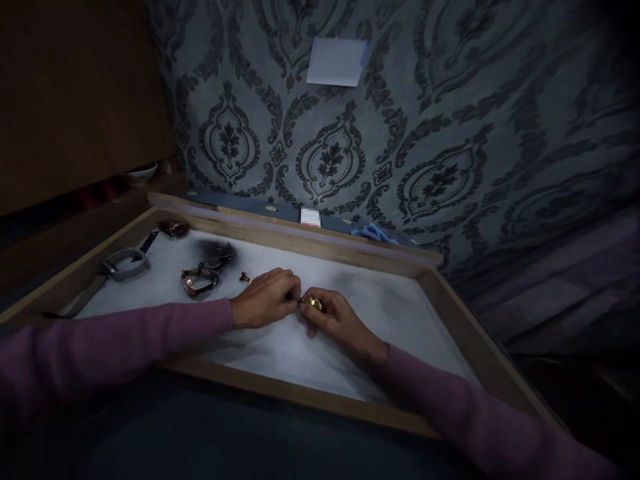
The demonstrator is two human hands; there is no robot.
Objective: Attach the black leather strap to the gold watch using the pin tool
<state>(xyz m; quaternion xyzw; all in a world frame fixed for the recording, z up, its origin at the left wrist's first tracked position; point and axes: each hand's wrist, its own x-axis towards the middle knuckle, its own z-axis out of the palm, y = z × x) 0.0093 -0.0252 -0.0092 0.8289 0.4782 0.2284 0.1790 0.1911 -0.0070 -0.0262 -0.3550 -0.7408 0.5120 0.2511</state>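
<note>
Over the white floor of a wooden tray, both hands meet. My right hand is closed round a gold-coloured watch, whose rounded case shows between thumb and fingers. Just to its left, my left hand is closed in a pinch against the watch's edge. A dark bit shows at its fingertips, too small to name. Beside the left knuckles lies a small gold-coloured piece, partly hidden by that hand. Farther left rests a watch with a dark strap.
The tray's wooden rim surrounds the work. At its left are a grey-strapped watch and a brown coiled item. A small white box and blue cloth lie beyond the far rim, before the patterned wall.
</note>
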